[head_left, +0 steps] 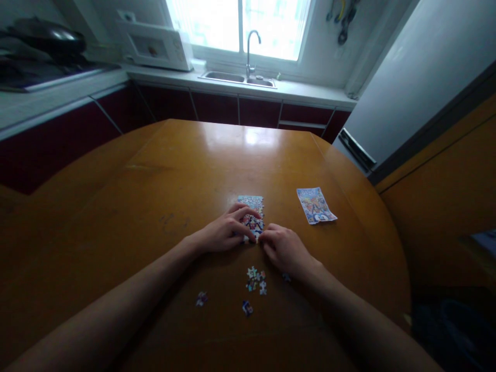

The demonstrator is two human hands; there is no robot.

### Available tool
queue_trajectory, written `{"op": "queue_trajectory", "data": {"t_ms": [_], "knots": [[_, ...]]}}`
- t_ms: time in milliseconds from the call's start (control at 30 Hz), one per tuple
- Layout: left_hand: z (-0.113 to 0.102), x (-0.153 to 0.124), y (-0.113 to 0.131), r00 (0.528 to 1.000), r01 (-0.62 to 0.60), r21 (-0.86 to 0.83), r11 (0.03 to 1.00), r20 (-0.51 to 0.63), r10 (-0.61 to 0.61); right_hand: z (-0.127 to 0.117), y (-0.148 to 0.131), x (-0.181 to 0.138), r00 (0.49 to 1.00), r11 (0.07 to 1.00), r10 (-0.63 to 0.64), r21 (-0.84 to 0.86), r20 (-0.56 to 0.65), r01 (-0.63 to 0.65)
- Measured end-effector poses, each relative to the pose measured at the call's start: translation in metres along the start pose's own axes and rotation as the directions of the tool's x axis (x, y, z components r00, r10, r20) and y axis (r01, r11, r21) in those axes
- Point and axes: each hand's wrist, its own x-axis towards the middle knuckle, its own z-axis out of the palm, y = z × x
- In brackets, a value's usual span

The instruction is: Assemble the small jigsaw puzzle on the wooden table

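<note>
A partly assembled jigsaw puzzle [251, 200] lies on the wooden table, its lower left covered by my left hand [228, 230]. That hand rests with its fingers spread, the fingertips touching the puzzle's surface and lower edge. My right hand [284, 247] is closed in a pinch at the puzzle's lower right corner. A small pale puzzle piece shows at its fingertips, mostly hidden by them. Nearer to me lies a cluster of loose puzzle pieces [253, 279]. Single pieces sit apart: a dark blue piece [247, 308], a purplish piece [201, 298] and a bluish piece [286, 277] beside my right wrist.
A creased picture sheet [315, 205] lies right of the puzzle on the table [186, 170]. Beyond the table are a counter with a sink [225, 76], a microwave [155, 46] and a pan [46, 36] on the stove. A pale fridge [418, 77] stands at right.
</note>
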Motion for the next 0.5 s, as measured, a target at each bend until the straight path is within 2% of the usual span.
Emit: {"op": "queue_trajectory", "data": {"t_ms": [200,400,500], "knots": [[-0.002,0.000,0.005,0.999,-0.010,0.022,1.000,0.032,0.009,0.001,0.010,0.003,0.991,0.988,0.083,0.142,-0.109,-0.067],[-0.002,0.001,0.004,0.999,-0.005,0.023,1.000,0.039,0.004,-0.001,0.011,0.002,0.999,0.997,0.036,0.063,-0.012,-0.036],[-0.001,0.000,0.000,1.000,-0.003,-0.001,1.000,-0.009,0.003,0.000,0.012,0.003,0.998,0.991,0.050,0.129,-0.034,-0.046]]}}
